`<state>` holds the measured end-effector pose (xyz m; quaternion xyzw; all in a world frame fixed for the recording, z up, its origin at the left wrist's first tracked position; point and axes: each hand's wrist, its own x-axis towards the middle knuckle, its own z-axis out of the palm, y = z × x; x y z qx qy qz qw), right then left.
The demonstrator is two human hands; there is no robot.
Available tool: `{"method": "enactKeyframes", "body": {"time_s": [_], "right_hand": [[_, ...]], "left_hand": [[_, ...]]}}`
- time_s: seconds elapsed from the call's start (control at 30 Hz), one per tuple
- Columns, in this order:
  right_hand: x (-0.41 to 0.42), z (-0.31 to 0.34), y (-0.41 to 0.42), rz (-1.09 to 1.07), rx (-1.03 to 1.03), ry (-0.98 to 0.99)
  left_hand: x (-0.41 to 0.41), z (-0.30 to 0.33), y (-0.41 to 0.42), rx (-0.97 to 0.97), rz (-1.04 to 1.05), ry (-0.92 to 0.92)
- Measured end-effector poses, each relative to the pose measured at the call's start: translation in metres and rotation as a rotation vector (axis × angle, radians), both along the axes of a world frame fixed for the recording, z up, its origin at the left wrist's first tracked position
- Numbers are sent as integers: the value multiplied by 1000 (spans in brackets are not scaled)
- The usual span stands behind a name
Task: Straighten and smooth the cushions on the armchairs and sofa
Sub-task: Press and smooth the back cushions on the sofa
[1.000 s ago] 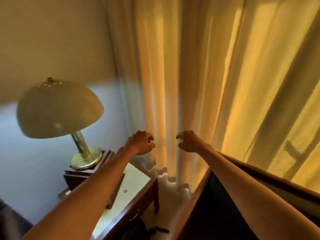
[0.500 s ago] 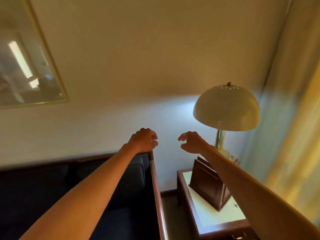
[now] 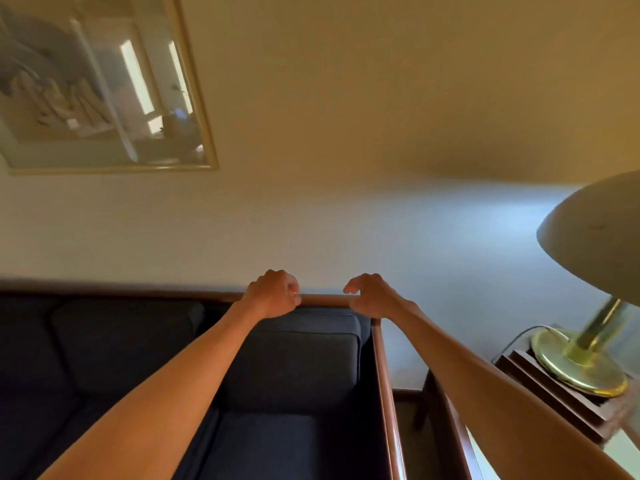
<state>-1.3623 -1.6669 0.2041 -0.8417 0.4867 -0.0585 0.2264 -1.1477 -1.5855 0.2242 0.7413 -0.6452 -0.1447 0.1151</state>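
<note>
Since my hands [image 3: 313, 297] are curled and hold nothing, no work shows yet. The sofa [image 3: 384, 382] cushion [image 3: 298, 358] waits below them.

Head camera looks forward over outstretched arms at sofa [image 3: 294, 358] and wall [image 3: 346, 168].

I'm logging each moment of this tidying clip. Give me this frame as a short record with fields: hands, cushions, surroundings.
left hand: fingers curled, holding nothing, in front of the sofa's wooden back rail
right hand: fingers curled, empty, by the same rail
back cushion: dark blue, upright below the hands, untouched
seat cushion: dark blue, flat
right of sofa: side table with brass lamp
wall: framed picture
</note>
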Motion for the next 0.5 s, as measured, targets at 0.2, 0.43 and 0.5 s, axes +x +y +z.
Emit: {"method": "enactKeyframes", "body": {"time_s": [0.2,0.43,0.5], "right_hand": [[72,-64,-80,41,140,78],[143,-170,-119,60,225,176],[155,-196,-127,53,234,206]], "left_hand": [[68,-70,-69,103,76,-30],[145,-174,-114,269,72,-84],[169,-199,-128,359,22,-100]]}}
